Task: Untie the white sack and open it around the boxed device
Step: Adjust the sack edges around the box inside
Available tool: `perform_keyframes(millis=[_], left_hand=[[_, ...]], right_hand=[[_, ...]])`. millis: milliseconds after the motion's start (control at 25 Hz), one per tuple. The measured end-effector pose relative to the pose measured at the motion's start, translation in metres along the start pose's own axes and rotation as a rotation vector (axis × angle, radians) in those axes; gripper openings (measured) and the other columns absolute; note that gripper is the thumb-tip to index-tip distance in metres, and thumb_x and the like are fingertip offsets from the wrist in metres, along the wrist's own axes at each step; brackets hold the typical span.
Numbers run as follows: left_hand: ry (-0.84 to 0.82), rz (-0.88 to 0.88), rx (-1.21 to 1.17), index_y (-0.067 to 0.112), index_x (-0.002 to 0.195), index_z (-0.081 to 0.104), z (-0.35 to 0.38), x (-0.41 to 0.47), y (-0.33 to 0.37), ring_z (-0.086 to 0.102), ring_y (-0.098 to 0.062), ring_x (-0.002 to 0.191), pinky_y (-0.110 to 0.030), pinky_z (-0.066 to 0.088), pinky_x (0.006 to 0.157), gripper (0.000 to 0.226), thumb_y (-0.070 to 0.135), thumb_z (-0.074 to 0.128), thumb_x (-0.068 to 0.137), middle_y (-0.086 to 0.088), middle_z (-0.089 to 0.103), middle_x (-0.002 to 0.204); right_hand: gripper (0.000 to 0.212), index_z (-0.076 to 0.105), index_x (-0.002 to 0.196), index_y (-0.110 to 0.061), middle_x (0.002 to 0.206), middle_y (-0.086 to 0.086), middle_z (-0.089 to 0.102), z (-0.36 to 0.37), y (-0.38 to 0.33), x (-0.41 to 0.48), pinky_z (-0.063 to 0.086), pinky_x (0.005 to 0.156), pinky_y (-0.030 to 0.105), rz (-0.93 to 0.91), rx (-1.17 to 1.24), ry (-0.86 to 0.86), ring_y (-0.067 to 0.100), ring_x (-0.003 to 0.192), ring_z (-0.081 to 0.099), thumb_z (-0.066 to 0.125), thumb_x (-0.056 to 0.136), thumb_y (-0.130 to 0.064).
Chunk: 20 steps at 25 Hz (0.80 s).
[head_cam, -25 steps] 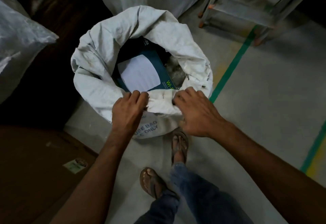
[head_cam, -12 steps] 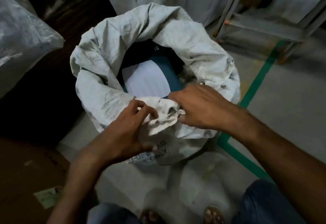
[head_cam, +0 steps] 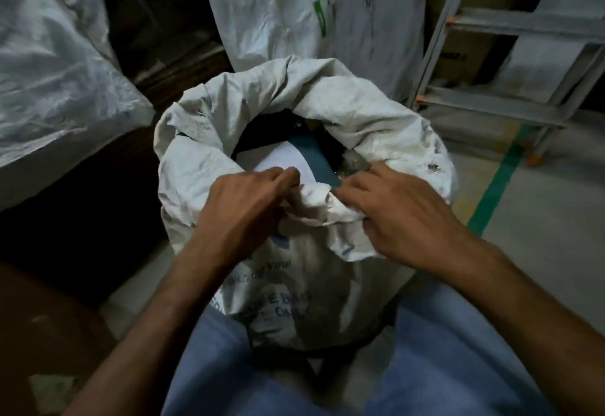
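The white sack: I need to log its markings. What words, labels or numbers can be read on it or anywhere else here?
Nothing reads whole.
white sack, blue print on the near side: blurred, perhaps "...E BAG" over "...E ONLY".
white sack, smaller line above that: too blurred.
boxed device, small pale print near its dark top edge: too small.
cardboard box behind the rack, dark print: unreadable.

The sack (head_cam: 304, 284) stands on the floor (head_cam: 540, 229) between the person's knees, its mouth rolled down. The boxed device (head_cam: 314, 160) sits inside it. The left hand (head_cam: 242, 206) and right hand (head_cam: 402, 216) rest side by side on the near rim. Another sack (head_cam: 55, 78) lies to the left, a third (head_cam: 294, 12) stands behind, and a metal rack (head_cam: 510, 65) stands behind to the right.
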<state>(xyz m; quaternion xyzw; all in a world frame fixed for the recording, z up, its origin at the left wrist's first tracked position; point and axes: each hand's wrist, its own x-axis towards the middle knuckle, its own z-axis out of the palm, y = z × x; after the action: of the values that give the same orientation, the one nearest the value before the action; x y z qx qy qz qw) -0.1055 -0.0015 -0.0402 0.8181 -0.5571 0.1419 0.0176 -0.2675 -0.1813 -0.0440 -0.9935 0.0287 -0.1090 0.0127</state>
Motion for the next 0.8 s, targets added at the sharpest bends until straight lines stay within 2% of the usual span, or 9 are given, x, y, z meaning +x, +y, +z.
perform_keyframes(millis=[120, 160, 240, 320, 400, 480, 560, 680, 800], left_hand=[[0.326, -0.003, -0.021, 0.011, 0.095, 0.064, 0.013, -0.043, 0.018, 0.063, -0.031, 0.060, -0.036, 0.043, 0.040, 0.013, 0.017, 0.063, 0.083, -0.009, 0.064, 0.077], [0.406, 0.001, -0.017, 0.010, 0.090, 0.062, 0.018, -0.055, 0.024, 0.060, -0.029, 0.058, -0.036, 0.042, 0.041, 0.004, 0.008, 0.063, 0.087, -0.009, 0.062, 0.074], [0.471, -0.053, -0.039, 0.009, 0.079, 0.062, 0.021, -0.068, 0.034, 0.055, -0.024, 0.057, -0.035, 0.038, 0.044, 0.015, -0.003, 0.072, 0.078, -0.007, 0.057, 0.069], [0.343, -0.141, -0.159, 0.012, 0.082, 0.063, 0.018, -0.072, 0.030, 0.054, -0.021, 0.066, -0.032, 0.037, 0.051, 0.017, 0.003, 0.075, 0.074, -0.001, 0.056, 0.078], [0.068, -0.243, -0.473, 0.024, 0.099, 0.063, 0.007, -0.079, 0.018, 0.059, -0.013, 0.084, -0.028, 0.047, 0.060, 0.024, 0.029, 0.070, 0.077, 0.010, 0.054, 0.098], [0.106, -0.482, -0.787, 0.031, 0.109, 0.064, 0.001, -0.082, 0.006, 0.058, -0.004, 0.103, -0.028, 0.052, 0.079, 0.033, 0.044, 0.059, 0.079, 0.013, 0.053, 0.113], [0.263, -0.813, -0.606, 0.026, 0.117, 0.064, 0.012, -0.074, -0.012, 0.049, -0.013, 0.120, -0.034, 0.048, 0.095, 0.046, 0.058, 0.059, 0.084, 0.002, 0.047, 0.126], [-0.019, -1.025, -0.509, 0.006, 0.121, 0.060, 0.040, -0.046, -0.036, 0.054, -0.033, 0.122, -0.045, 0.050, 0.101, 0.100, 0.091, 0.056, 0.069, -0.018, 0.055, 0.131], [-0.134, -1.066, -0.436, -0.007, 0.130, 0.046, 0.073, -0.029, -0.046, 0.051, -0.042, 0.127, -0.046, 0.045, 0.103, 0.099, 0.074, 0.067, 0.079, -0.028, 0.054, 0.134]], right_hand=[[0.061, 0.055, 0.123, -0.045, 0.122, -0.022, 0.057, -0.025, -0.009, 0.005, 0.051, 0.085, 0.036, 0.219, 0.399, -0.190, 0.007, 0.107, 0.059, 0.070, 0.072, -0.074], [0.072, 0.050, 0.128, -0.047, 0.128, -0.022, 0.055, -0.025, -0.010, 0.012, 0.051, 0.090, 0.035, 0.254, 0.461, -0.172, 0.006, 0.113, 0.058, 0.073, 0.066, -0.077], [0.098, 0.038, 0.145, -0.043, 0.144, -0.018, 0.050, -0.018, -0.015, 0.031, 0.049, 0.102, 0.034, 0.192, 0.570, -0.298, 0.007, 0.126, 0.053, 0.084, 0.062, -0.066], [0.085, 0.053, 0.137, -0.040, 0.130, -0.016, 0.064, -0.003, -0.028, 0.043, 0.055, 0.092, 0.031, 0.078, 0.603, -0.440, 0.004, 0.112, 0.062, 0.087, 0.061, -0.052], [0.049, 0.067, 0.111, -0.033, 0.100, -0.013, 0.071, 0.014, -0.041, 0.048, 0.057, 0.074, 0.032, 0.017, 0.471, -0.374, 0.006, 0.090, 0.065, 0.081, 0.064, -0.039], [0.024, 0.064, 0.091, -0.028, 0.084, -0.008, 0.065, 0.033, -0.052, 0.050, 0.053, 0.065, 0.038, -0.012, 0.383, -0.248, 0.016, 0.081, 0.063, 0.072, 0.069, -0.028], [0.017, 0.059, 0.085, -0.024, 0.081, -0.005, 0.060, 0.047, -0.061, 0.052, 0.051, 0.062, 0.041, -0.031, 0.314, -0.184, 0.025, 0.078, 0.061, 0.068, 0.071, -0.021], [0.022, 0.054, 0.079, -0.020, 0.079, 0.000, 0.056, 0.061, -0.080, 0.044, 0.039, 0.048, 0.036, -0.176, 0.160, -0.030, 0.030, 0.070, 0.060, 0.072, 0.070, -0.011], [0.026, 0.053, 0.076, -0.018, 0.076, 0.001, 0.053, 0.067, -0.093, 0.026, 0.035, 0.042, 0.036, -0.267, 0.163, -0.042, 0.026, 0.064, 0.056, 0.074, 0.068, -0.005]])
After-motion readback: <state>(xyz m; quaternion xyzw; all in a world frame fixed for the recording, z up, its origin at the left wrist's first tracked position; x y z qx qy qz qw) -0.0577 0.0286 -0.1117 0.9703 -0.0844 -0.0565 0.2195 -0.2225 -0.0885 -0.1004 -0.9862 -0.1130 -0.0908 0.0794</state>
